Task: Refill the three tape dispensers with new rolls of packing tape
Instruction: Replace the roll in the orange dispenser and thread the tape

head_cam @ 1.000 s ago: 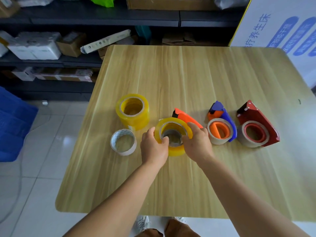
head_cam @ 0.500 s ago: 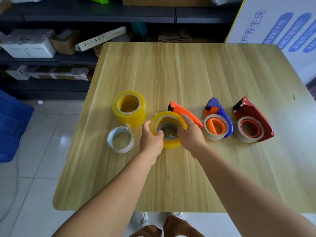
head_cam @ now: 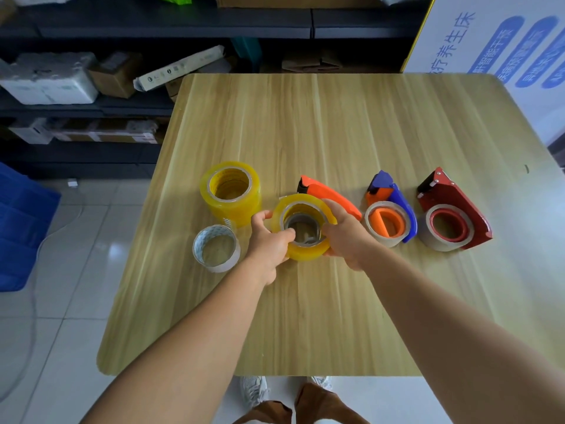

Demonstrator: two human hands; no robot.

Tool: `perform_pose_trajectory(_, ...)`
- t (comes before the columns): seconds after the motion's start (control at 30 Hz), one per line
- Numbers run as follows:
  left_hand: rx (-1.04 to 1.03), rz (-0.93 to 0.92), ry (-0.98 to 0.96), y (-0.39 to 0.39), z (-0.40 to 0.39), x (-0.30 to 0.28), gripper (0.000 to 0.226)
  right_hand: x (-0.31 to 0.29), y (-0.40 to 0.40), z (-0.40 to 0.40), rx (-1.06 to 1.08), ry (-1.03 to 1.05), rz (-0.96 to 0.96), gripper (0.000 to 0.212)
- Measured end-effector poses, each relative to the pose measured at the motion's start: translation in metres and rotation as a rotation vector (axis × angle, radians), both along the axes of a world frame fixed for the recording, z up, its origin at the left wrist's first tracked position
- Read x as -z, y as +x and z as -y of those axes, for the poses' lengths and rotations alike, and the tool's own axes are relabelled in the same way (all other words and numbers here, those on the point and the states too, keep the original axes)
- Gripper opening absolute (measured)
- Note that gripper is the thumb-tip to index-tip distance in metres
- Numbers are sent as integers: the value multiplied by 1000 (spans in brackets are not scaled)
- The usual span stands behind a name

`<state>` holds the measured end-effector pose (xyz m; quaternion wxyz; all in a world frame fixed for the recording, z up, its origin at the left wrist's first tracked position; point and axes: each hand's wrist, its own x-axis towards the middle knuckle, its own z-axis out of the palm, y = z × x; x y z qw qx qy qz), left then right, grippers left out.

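Yellow tape roll [head_cam: 302, 228] sits at table [head_cam: 336, 123] centre-front, over the orange dispenser [head_cam: 328, 195], whose nose pokes out behind it. Head view only, so one pass.

Your left hand [head_cam: 269, 243] grips the roll's near-left wall, thumb hooked over the rim into the core, fingers curled on the outside. Your right hand [head_cam: 344, 234] clamps the right wall, fingers wrapped round the far edge. Both hands closed on the same roll. Whether the roll is seated on the hub or just resting over it: cannot tell, hub is hidden.

Other items: stack of yellow rolls [head_cam: 230, 192] just left-rear; small clear roll [head_cam: 216, 248] near your left wrist, apart from it. Blue dispenser [head_cam: 394, 206] and red dispenser [head_cam: 452, 209] to the right, each carrying a thin, near-spent core w/ little tape showing.

Handling, as judgement: full roll looks stiff and fairly heavy for its size; outer film is slick, so hold by the side walls w/ a thumb in the cardboard core, as you do now. Avoid squeezing the flat faces. Dispenser nose likely has a cutter edge, so keep fingers off it. Est. progress: 1st of 3 in hand, 2 untouched.
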<state>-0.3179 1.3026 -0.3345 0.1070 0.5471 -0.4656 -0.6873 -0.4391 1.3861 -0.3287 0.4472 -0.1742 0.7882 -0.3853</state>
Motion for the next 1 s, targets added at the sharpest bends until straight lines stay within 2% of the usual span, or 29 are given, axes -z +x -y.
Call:
perform_pose_trajectory(0.2,59,-38,20,-3,0,3,65,-1,-6,-1,13,-19,123,49)
perform_pose_trajectory(0.37,24,-58,-5,-8,2,3,47,6,-6,2,-2,-13,6,40)
perform_pose_trajectory(0.73,7,48,-167,-22,9,10,51,11,-15,14,34,-38,-101,38)
perform_pose_trajectory(1.0,4,64,-126,-29,20,10,43,12,-24,26,48,8,-91,41)
